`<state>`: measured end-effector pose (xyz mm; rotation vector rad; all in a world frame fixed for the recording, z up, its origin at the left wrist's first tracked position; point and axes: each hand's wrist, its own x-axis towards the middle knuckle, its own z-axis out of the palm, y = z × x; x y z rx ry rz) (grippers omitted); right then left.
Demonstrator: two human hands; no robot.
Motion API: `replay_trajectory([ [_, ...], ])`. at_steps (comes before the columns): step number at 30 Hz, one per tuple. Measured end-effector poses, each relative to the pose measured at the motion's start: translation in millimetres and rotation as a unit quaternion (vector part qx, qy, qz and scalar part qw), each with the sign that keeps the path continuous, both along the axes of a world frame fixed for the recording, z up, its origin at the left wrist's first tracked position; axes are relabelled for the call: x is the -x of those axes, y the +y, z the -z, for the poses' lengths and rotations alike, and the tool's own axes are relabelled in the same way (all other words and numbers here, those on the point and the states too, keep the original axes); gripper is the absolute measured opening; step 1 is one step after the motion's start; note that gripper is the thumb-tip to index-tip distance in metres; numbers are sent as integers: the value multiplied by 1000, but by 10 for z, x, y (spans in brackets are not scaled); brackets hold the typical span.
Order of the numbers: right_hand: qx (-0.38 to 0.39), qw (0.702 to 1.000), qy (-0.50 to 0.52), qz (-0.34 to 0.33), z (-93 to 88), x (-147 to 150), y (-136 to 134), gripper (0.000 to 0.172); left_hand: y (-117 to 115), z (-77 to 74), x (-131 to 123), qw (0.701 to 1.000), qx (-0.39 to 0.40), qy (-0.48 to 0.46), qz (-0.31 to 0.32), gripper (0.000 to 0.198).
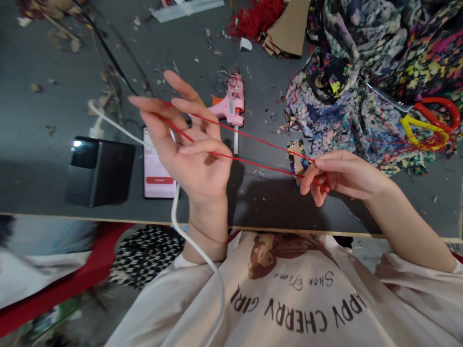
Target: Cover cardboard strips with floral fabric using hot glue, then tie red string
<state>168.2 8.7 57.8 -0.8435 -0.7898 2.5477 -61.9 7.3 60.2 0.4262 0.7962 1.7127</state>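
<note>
A red thread (260, 166) runs as two taut strands between my hands, above the dark table. My left hand (202, 154) is raised palm up with fingers spread, and the thread is looped round its fingers, holding that end. At the other end my right hand (338, 176) pinches the thread between thumb and fingertips, with a small loop hanging by the fingers. Just beyond my right fingertips lies a small cardboard piece (297, 156) with dark wrapping along its edge. Behind my left hand, a pink glue gun (233, 103) rests on the table with a clear glue stick protruding.
Floral fabric (340, 101) covers the right, with red-handled scissors (437, 113) and yellow-handled scissors (423, 132) on it. Red yarn (256, 19) and brown card (289, 31) lie at the back. A phone (159, 185), a black device (104, 168) and a white cable (181, 224) are left.
</note>
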Motion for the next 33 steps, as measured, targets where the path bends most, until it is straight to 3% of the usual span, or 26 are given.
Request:
replay_trajectory([
  [5, 32, 999, 17, 5, 58, 17, -20, 24, 145, -40, 49, 1000, 20, 18, -6, 63],
  [10, 67, 997, 3, 39, 335, 30, 14, 29, 284, 114, 231, 995, 19, 50, 89, 41],
  [12, 77, 996, -1, 50, 407, 39, 25, 32, 329, 161, 288, 993, 23, 50, 103, 44],
  [17, 93, 994, -12, 61, 466, 55, 45, 36, 409, 172, 291, 994, 44, -56, 79, 65],
  [21, 85, 994, -14, 60, 483, 32, 42, 34, 421, 175, 290, 991, 25, -119, 62, 61],
  [29, 88, 994, -15, 67, 506, -46, 10, 30, 426, 223, 337, 997, 51, -55, 3, 55],
  [33, 84, 994, -16, 73, 506, -88, -10, 28, 417, 219, 355, 997, 38, -69, 19, 58],
])
